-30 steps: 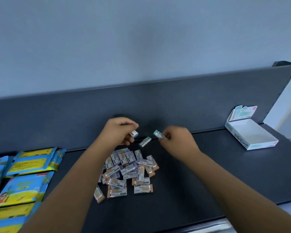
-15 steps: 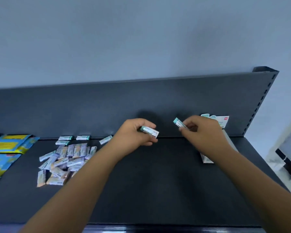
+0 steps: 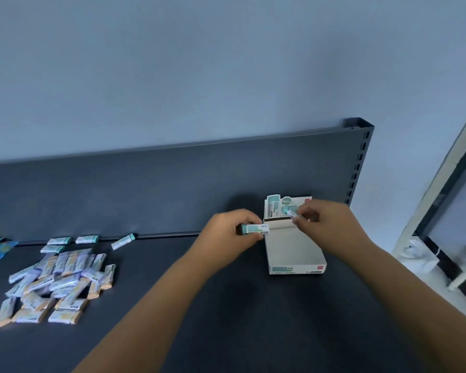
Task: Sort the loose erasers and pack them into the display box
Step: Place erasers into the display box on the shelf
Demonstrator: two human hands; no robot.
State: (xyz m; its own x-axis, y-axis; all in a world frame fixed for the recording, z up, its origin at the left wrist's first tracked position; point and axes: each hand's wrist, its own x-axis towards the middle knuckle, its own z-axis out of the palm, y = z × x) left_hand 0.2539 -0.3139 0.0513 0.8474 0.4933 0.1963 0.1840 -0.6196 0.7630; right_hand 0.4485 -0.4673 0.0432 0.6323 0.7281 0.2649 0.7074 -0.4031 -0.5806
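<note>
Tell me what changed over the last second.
The left hand, gripping one green eraser, and the right hand, pinching another eraser, travelled right from the eraser pile to the display box; the right hand is now over it. Neither let go. The pile stayed put.

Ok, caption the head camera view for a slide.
Left hand holds an eraser beside the display box, right hand holds another above it; eraser pile lies left.

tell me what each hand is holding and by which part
Left hand grips a teal eraser across its long sides, one end sticking out. Right hand pinches a second teal eraser by one end, over the display box.
</note>
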